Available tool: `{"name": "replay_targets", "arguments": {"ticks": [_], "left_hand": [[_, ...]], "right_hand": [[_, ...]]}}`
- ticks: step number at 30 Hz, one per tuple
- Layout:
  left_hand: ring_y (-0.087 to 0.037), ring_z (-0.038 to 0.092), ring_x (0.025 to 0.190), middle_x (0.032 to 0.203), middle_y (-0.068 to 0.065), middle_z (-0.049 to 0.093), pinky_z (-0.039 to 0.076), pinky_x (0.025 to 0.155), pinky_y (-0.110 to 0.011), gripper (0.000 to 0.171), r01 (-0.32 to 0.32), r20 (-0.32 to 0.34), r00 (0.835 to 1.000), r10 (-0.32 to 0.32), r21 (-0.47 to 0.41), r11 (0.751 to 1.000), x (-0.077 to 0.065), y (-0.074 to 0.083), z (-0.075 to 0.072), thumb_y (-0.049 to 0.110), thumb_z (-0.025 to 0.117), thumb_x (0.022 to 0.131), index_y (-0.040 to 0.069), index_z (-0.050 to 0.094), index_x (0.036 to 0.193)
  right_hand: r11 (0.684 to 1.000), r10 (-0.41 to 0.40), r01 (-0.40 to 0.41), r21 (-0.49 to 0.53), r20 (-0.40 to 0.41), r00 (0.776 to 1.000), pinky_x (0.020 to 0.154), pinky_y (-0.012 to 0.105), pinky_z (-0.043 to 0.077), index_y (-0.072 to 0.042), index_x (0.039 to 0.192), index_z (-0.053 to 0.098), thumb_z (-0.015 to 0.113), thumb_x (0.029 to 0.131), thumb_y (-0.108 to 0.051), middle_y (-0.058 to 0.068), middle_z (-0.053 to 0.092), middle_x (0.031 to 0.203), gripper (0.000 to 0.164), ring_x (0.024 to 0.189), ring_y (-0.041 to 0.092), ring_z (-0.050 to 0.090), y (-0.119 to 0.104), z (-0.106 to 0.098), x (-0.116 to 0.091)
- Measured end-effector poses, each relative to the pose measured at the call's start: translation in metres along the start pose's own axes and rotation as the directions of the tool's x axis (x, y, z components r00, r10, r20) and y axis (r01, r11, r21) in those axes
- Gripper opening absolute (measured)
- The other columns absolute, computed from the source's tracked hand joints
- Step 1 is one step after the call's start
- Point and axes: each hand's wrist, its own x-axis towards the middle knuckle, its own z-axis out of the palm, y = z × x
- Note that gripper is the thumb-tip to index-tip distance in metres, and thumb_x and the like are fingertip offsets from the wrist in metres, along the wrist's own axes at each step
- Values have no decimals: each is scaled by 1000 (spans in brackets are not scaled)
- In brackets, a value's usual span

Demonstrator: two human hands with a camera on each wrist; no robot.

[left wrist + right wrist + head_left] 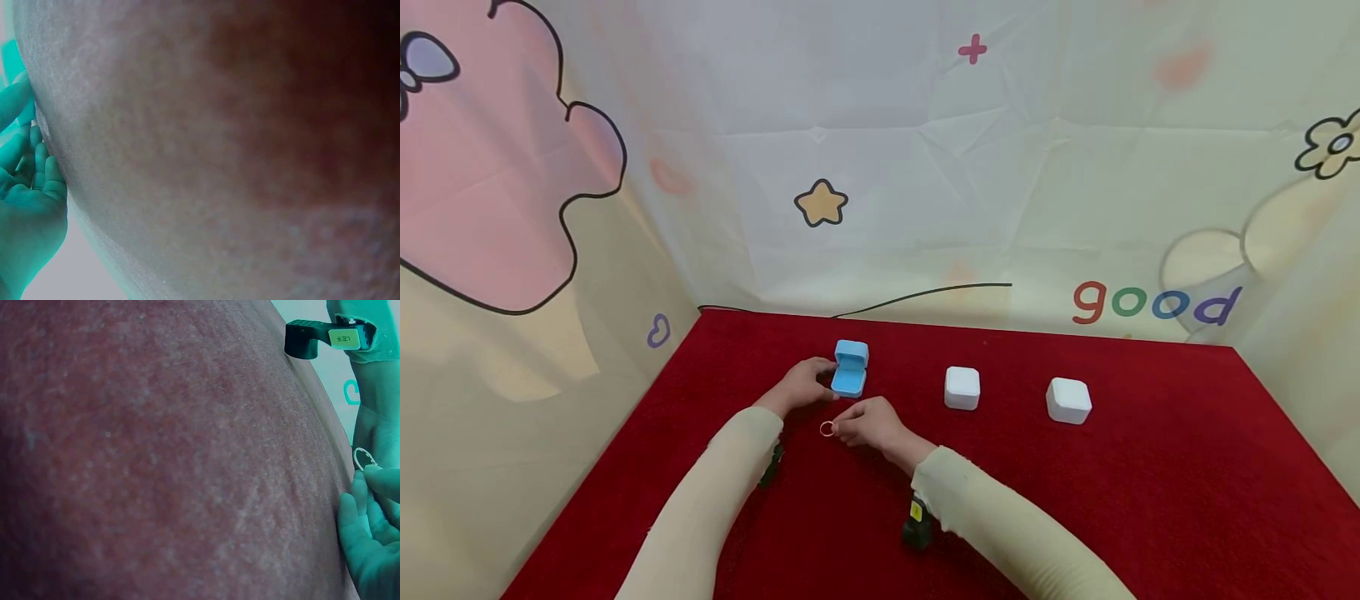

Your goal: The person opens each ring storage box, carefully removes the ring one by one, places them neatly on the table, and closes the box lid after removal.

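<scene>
A light blue ring box (pixel 848 383) stands with its lid up on the red cloth. My left hand (pixel 800 386) holds it from the left side, thumb near the front and fingers near the hinge. Just in front of the box, my right hand (pixel 871 423) pinches a thin ring (pixel 822 430) between thumb and fingertips, slightly above the cloth. In the right wrist view the ring (pixel 356 457) sticks up from the fingertips of the right hand (pixel 369 550). The left wrist view catches only part of the left hand (pixel 34 206), at its edge.
Two closed white boxes, one near the middle (pixel 962 388) and one farther right (pixel 1068 401), stand on the red cloth (pixel 1150 483). A printed curtain (pixel 910 183) hangs behind and at both sides. Dark cameras are strapped under both wrists.
</scene>
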Motion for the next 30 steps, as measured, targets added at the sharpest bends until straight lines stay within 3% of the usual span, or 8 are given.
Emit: {"name": "replay_targets", "arguments": {"ticks": [17, 30], "left_hand": [[-41, 48, 142, 151, -25, 52, 41, 118, -53, 59, 1, 1, 1000, -1, 0, 1000, 1, -3, 0, 10, 73, 91, -6, 53, 145], [-41, 48, 141, 151, -25, 52, 42, 118, -53, 59, 6, 6, 1000, -5, -21, 1000, 3, -3, 0, 8, 72, 91, -5, 52, 145]], "right_hand": [[997, -35, 37, -71, 24, 999, 71, 29, 63, 7, 100, 79, 69, 94, -4, 21, 78, 93, 16, 64, 5, 63, 0, 1, 0], [961, -89, 99, -257, 49, 995, 62, 24, 59, 4, 88, 81, 70, 91, -6, 17, 79, 83, 15, 58, 5, 61, -6, 0, 2]]}}
